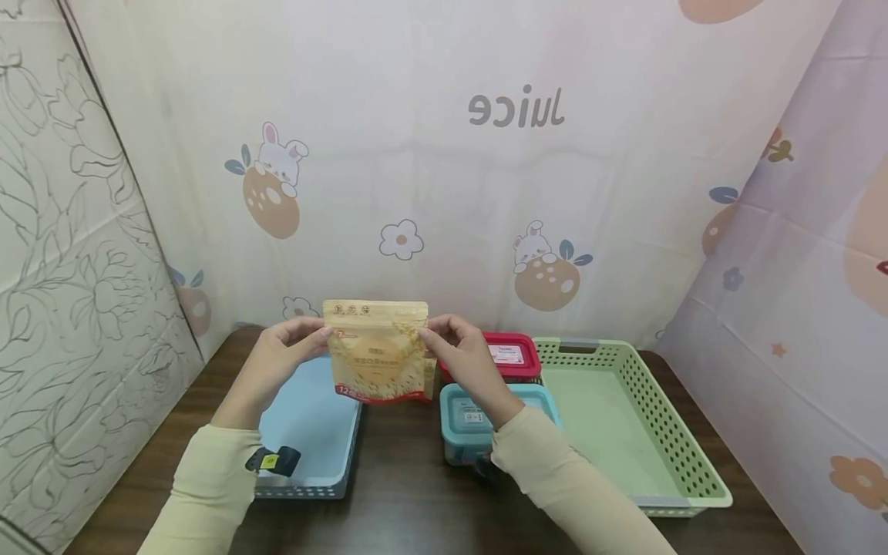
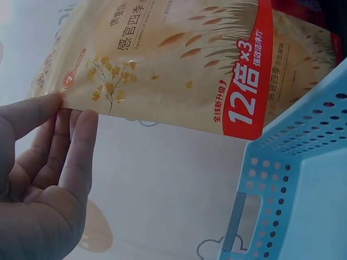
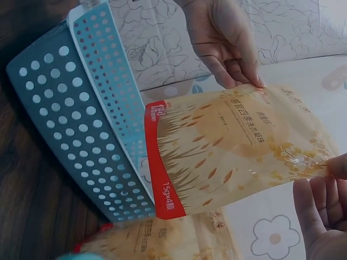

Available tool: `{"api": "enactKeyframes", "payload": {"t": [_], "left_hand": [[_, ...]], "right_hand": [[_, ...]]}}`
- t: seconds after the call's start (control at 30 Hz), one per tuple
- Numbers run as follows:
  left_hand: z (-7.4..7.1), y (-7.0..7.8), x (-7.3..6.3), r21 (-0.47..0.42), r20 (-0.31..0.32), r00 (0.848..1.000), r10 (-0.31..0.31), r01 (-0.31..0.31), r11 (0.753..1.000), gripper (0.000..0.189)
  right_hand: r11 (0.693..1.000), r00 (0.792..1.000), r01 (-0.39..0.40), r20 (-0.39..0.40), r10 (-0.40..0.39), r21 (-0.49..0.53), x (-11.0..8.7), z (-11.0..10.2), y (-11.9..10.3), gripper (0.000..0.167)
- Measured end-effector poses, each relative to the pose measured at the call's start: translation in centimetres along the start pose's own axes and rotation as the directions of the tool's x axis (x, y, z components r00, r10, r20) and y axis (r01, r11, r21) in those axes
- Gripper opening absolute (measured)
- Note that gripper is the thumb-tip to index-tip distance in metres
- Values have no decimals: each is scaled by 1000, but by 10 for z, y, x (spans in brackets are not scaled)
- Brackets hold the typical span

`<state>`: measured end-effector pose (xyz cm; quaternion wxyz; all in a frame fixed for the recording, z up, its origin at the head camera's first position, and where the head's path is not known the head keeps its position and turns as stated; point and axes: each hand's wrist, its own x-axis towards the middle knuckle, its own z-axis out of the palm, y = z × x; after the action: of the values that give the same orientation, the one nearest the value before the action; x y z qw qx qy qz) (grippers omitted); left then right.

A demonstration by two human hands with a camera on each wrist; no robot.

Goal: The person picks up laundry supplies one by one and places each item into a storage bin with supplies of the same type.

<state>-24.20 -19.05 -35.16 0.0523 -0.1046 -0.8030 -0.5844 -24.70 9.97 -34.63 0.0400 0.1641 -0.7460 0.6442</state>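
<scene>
A yellow laundry-pod pouch [image 1: 378, 358] with a red lower band is held up above the table, its printed front towards the head camera. My left hand [image 1: 280, 358] pinches its left edge near the top, thumb in front; the left wrist view shows this pinch closely. At the opposite edge my right hand [image 1: 468, 354] grips it the same way, thumb on the front. Behind it, partly hidden, is a second yellow pouch [image 3: 162, 238], seen in the right wrist view beside the blue basket [image 3: 76, 119].
A green basket [image 1: 597, 424] stands at the right of the dark wooden table [image 1: 402, 478]. Between it and the pouches are a red-lidded container [image 1: 516, 354] and a teal-lidded container [image 1: 461, 432]. A patterned curtain [image 1: 416, 154] hangs behind.
</scene>
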Motion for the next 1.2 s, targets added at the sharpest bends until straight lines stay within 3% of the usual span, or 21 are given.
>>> {"api": "enactKeyframes", "payload": {"t": [0.4, 0.57, 0.87, 1.2], "left_hand": [[-15, -6, -7, -11, -74, 995, -61, 60, 998, 61], [-20, -6, -8, 26, -97, 994, -60, 63, 998, 63], [-35, -16, -6, 54, -145, 985, -90, 98, 994, 67], [-52, -23, -1, 55, -223, 972, -71, 85, 995, 66]], "right_hand": [[999, 999, 13, -40, -11, 43, 10, 27, 11, 24], [998, 999, 20, -49, -18, 56, 15, 35, 12, 25], [997, 1000, -10, -8, 10, 75, 23, 54, 6, 26], [997, 998, -52, 19, 51, 61, 40, 78, 3, 21]]}}
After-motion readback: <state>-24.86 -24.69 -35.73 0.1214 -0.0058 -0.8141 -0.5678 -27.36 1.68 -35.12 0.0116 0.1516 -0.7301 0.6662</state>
